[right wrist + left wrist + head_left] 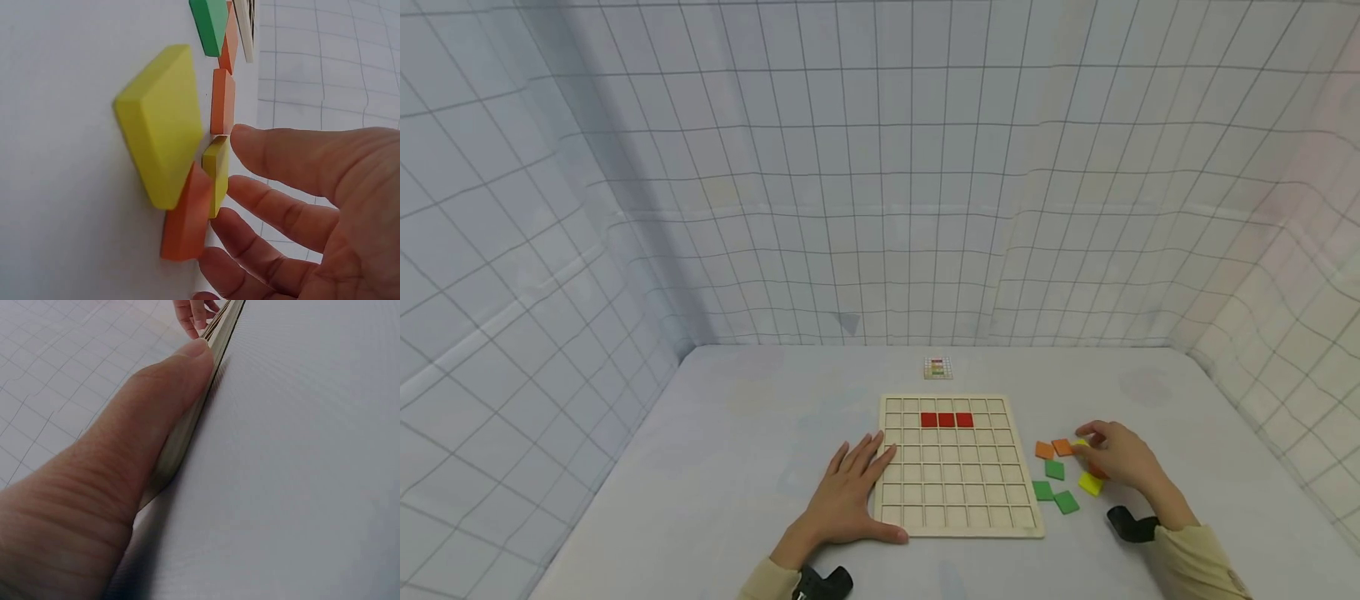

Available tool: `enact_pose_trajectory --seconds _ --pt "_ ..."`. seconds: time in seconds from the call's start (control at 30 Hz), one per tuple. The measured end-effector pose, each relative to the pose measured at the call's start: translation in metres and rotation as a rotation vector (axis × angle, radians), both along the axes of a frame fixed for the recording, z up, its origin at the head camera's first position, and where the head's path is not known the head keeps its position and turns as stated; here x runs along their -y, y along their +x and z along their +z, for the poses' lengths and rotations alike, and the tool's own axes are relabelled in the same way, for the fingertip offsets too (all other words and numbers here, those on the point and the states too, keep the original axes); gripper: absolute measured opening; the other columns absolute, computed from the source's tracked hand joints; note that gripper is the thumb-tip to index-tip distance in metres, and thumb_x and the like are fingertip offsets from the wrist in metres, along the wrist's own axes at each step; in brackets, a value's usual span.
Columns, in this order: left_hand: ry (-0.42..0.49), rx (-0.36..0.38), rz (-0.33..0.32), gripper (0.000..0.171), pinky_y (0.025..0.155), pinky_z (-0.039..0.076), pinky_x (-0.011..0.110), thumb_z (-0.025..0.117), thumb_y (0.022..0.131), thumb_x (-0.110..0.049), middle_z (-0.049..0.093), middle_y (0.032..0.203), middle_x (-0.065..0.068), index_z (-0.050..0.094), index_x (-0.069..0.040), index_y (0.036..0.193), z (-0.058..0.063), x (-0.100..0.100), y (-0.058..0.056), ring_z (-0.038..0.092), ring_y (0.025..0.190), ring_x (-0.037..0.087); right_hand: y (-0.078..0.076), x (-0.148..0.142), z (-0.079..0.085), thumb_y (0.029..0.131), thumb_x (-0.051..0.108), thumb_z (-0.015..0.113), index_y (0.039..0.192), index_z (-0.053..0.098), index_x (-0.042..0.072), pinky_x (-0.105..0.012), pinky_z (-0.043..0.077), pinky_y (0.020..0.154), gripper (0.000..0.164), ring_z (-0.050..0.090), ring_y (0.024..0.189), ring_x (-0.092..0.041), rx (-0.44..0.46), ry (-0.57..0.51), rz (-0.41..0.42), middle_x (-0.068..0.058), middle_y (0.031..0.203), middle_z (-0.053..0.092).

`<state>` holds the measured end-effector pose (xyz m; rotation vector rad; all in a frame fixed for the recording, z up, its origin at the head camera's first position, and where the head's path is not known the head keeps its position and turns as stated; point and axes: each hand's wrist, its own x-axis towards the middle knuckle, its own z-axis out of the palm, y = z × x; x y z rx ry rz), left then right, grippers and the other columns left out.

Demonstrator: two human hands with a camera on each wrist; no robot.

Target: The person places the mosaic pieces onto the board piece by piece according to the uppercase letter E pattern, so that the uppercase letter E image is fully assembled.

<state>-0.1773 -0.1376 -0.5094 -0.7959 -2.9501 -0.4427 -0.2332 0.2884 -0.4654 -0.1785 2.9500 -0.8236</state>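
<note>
A pale gridded board [962, 532] lies on the table, with a row of red square tiles [947, 420] in its upper part. My left hand [846, 500] rests at the board's left edge, fingers spread over the rim and thumb [169, 384] along the near edge. Over the loose tiles to the right is my right hand [1120, 456]. Its thumb and fingertips are around a yellow tile [215, 175], apart from each other; contact is unclear. A second yellow tile [162, 125] and an orange tile [187, 219] lie close by, the latter partly hidden by the hand in the head view.
Two more orange tiles [1044, 450] and several green tiles [1055, 469] lie between the board and my right hand. Behind the board sits a small card [937, 367] with a coloured grid pattern. White grid-patterned curtains [880, 167] enclose the table's back and sides.
</note>
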Motion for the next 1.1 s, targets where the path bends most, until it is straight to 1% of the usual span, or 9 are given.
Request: enact_pose_trajectory --seconds 0.17,0.27,0.37,0.5,0.63,0.83,0.93,1.1 --pt "0.002 0.0 0.002 0.119 0.112 0.002 0.048 0.049 0.063 -0.089 0.008 0.158 0.003 0.02 -0.019 0.154 0.0 0.0 0.001 0.003 0.144 0.021 0.001 -0.001 -0.003 0.086 0.021 0.071 0.107 0.063 -0.001 -0.032 0.042 0.056 0.032 0.049 0.069 -0.021 -0.017 -0.029 -0.007 -0.008 0.087 0.058" --pt "0.004 0.0 0.002 0.119 0.112 0.003 0.048 0.05 0.063 -0.089 0.009 0.158 0.003 0.02 -0.019 0.154 0.0 0.0 0.001 0.004 0.144 0.021 0.0 0.001 -0.005 0.086 0.019 0.071 0.106 0.063 -0.002 -0.03 0.041 0.054 0.03 0.048 0.067 -0.02 -0.02 -0.046 -0.023 -0.007 0.085 0.056" --pt "0.009 0.003 0.002 0.118 0.112 0.003 0.048 0.05 0.063 -0.089 0.009 0.158 0.003 0.02 -0.018 0.153 0.0 0.0 0.001 0.004 0.143 0.021 -0.003 0.004 -0.005 0.085 0.016 0.072 0.103 0.064 -0.002 -0.031 0.044 0.057 0.026 0.051 0.072 -0.022 -0.032 -0.054 -0.033 -0.008 0.086 0.057" --pt "0.013 0.005 0.0 0.118 0.112 0.003 0.048 0.05 0.063 -0.088 0.009 0.158 0.003 0.02 -0.018 0.153 0.0 0.0 0.001 0.005 0.143 0.022 -0.005 0.008 -0.005 0.084 0.01 0.072 0.1 0.065 -0.002 -0.037 0.049 0.065 0.021 0.056 0.079 -0.026 -0.06 -0.06 -0.02 -0.009 0.088 0.06" --pt "0.02 0.003 -0.003 0.118 0.112 0.003 0.049 0.051 0.064 -0.088 0.01 0.158 0.004 0.021 -0.018 0.153 0.001 0.0 0.002 0.005 0.143 0.022 -0.007 0.011 -0.005 0.083 0.006 0.071 0.102 0.065 -0.003 -0.04 0.05 0.068 0.021 0.058 0.081 -0.027 -0.063 -0.066 -0.003 -0.01 0.089 0.061" --pt "0.024 0.0 -0.008 0.118 0.112 0.004 0.049 0.051 0.064 -0.087 0.011 0.158 0.006 0.021 -0.017 0.153 0.002 0.0 0.002 0.006 0.143 0.024 -0.007 0.01 -0.003 0.083 0.005 0.071 0.105 0.066 -0.005 -0.041 0.05 0.069 0.025 0.058 0.083 -0.027 -0.044 -0.062 0.008 -0.01 0.092 0.063" --pt "0.028 0.0 -0.01 0.118 0.112 0.004 0.05 0.051 0.064 -0.087 0.011 0.158 0.006 0.022 -0.017 0.153 0.002 0.0 0.002 0.007 0.143 0.024 -0.005 0.009 0.0 0.082 0.007 0.072 0.102 0.067 -0.007 -0.04 0.051 0.067 0.025 0.058 0.081 -0.027 -0.041 -0.055 -0.004 -0.01 0.089 0.063" --pt "0.014 0.003 0.002 0.118 0.112 0.003 0.048 0.051 0.063 -0.088 0.01 0.158 0.004 0.02 -0.018 0.153 0.002 0.0 0.002 0.005 0.143 0.022 -0.005 0.01 0.003 0.082 0.01 0.073 0.097 0.068 -0.008 -0.036 0.052 0.063 0.024 0.059 0.076 -0.025 -0.043 -0.037 -0.021 -0.009 0.084 0.063"
